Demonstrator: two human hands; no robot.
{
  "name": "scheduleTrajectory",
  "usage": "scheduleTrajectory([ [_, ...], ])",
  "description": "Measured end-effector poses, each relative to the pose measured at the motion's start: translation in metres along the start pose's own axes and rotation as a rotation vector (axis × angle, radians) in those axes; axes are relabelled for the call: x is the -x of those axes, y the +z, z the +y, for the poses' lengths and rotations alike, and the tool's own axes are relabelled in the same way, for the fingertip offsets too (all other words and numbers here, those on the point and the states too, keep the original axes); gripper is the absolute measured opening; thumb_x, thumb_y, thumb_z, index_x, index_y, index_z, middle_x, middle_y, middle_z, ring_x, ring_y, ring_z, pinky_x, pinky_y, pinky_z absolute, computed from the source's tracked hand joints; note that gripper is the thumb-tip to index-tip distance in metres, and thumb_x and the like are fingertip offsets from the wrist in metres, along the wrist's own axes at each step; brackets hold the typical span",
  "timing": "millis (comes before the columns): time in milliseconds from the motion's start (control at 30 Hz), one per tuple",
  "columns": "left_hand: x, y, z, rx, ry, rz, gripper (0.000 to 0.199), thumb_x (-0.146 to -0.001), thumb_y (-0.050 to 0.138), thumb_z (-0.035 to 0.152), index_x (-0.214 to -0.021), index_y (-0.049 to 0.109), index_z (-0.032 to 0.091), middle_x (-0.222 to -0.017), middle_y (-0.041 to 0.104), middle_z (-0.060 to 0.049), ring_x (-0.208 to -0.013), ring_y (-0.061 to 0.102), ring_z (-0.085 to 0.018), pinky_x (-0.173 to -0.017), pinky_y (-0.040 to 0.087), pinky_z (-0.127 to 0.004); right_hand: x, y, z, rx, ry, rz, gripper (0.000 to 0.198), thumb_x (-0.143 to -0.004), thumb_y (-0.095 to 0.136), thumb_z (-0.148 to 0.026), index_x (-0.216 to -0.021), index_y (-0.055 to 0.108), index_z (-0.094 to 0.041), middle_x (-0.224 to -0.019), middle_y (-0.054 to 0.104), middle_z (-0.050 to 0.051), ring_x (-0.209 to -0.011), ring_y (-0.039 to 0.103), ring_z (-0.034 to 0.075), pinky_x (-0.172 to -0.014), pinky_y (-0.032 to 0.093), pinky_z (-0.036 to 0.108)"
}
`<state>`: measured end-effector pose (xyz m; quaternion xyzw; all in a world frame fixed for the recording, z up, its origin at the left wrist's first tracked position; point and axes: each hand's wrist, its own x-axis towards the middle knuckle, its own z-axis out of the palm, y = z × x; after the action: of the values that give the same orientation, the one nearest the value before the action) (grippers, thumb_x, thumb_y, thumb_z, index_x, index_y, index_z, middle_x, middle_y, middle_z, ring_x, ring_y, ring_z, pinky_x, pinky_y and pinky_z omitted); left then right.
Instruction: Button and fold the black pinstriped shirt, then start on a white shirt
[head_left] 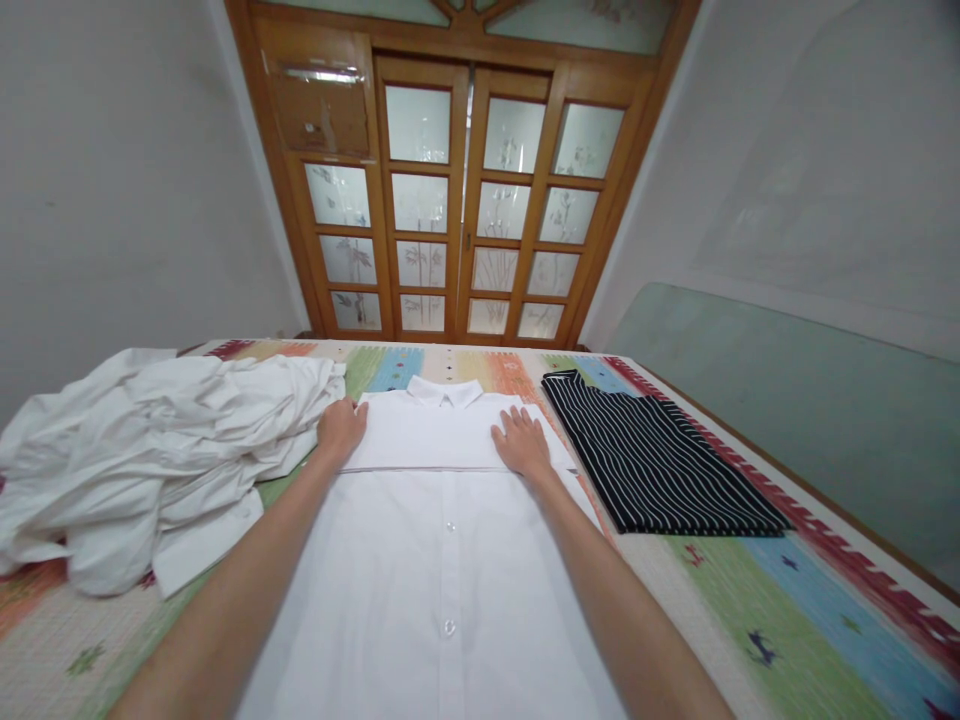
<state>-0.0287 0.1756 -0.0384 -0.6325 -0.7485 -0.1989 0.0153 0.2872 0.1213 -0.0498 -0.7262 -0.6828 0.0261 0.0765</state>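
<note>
A white button-up shirt (405,560) lies front up before me, its collar (445,393) at the far end and its buttons running down the middle. Across the chest runs a straight edge, with a smooth white layer between it and the collar. At the shirt's left shoulder edge, my left hand (343,428) is closed on the fabric, its fingers partly hidden. My right hand (522,441) rests flat near the opposite shoulder, fingers spread on the white layer. Both forearms reach over the shirt's sides.
A rumpled heap of white cloth (142,450) lies to the left. On the right is a folded black garment with white stripes (652,455). Beneath everything is a colourful patterned bedcover (750,600). A pale green board (787,390) borders the right; wooden glazed doors (459,200) stand beyond.
</note>
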Motion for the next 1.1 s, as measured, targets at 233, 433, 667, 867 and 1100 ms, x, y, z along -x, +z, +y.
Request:
scheduleTrajectory([
  [233, 0.005, 0.000, 0.000, -0.143, 0.159, -0.014, 0.042, -0.093, 0.034, 0.035, -0.108, 0.065, 0.011, -0.119, 0.061, -0.019, -0.118, 0.051, -0.031, -0.093, 0.045, -0.037, 0.000, 0.000, 0.000, 0.003, -0.004, 0.003, 0.058, -0.099, 0.027, -0.040, -0.149, 0.035, -0.013, -0.159, 0.025, 0.012, -0.147, 0.016, 0.028, -0.116, 0.011, 0.045],
  [433, 0.002, 0.005, -0.005, -0.121, 0.174, -0.005, 0.040, -0.090, 0.041, 0.035, -0.110, 0.063, 0.008, -0.117, 0.063, -0.019, -0.117, 0.052, -0.031, -0.101, 0.040, -0.039, 0.000, 0.000, 0.000, -0.009, -0.005, 0.005, 0.058, -0.099, 0.027, -0.041, -0.149, 0.035, -0.013, -0.159, 0.026, 0.012, -0.146, 0.017, 0.028, -0.116, 0.011, 0.045],
  [667, 0.005, 0.002, -0.003, 0.004, 0.248, 0.008, 0.028, -0.088, 0.040, 0.025, -0.103, 0.062, 0.014, -0.109, 0.069, -0.014, -0.110, 0.058, -0.026, -0.098, 0.043, -0.034, 0.000, 0.000, 0.000, -0.002, -0.005, 0.012, 0.058, -0.099, 0.027, -0.041, -0.149, 0.035, -0.013, -0.159, 0.026, 0.012, -0.146, 0.017, 0.028, -0.116, 0.011, 0.045],
  [867, 0.013, -0.005, -0.001, 0.130, 0.360, -0.053, 0.023, -0.080, 0.049, 0.024, -0.097, 0.063, 0.019, -0.107, 0.071, -0.010, -0.101, 0.063, -0.023, -0.094, 0.046, -0.033, 0.000, 0.000, 0.000, -0.007, -0.004, 0.015, 0.057, -0.099, 0.027, -0.041, -0.148, 0.036, -0.013, -0.158, 0.026, 0.012, -0.146, 0.017, 0.027, -0.116, 0.011, 0.045],
  [1100, 0.028, -0.019, -0.010, 0.247, 0.532, -0.015, 0.014, -0.072, 0.054, 0.028, -0.074, 0.066, 0.021, -0.090, 0.072, -0.008, -0.094, 0.063, -0.023, -0.093, 0.048, -0.034, 0.000, 0.000, 0.000, -0.030, -0.001, 0.019, 0.058, -0.098, 0.028, -0.041, -0.148, 0.036, -0.013, -0.158, 0.026, 0.013, -0.146, 0.017, 0.028, -0.116, 0.011, 0.045],
])
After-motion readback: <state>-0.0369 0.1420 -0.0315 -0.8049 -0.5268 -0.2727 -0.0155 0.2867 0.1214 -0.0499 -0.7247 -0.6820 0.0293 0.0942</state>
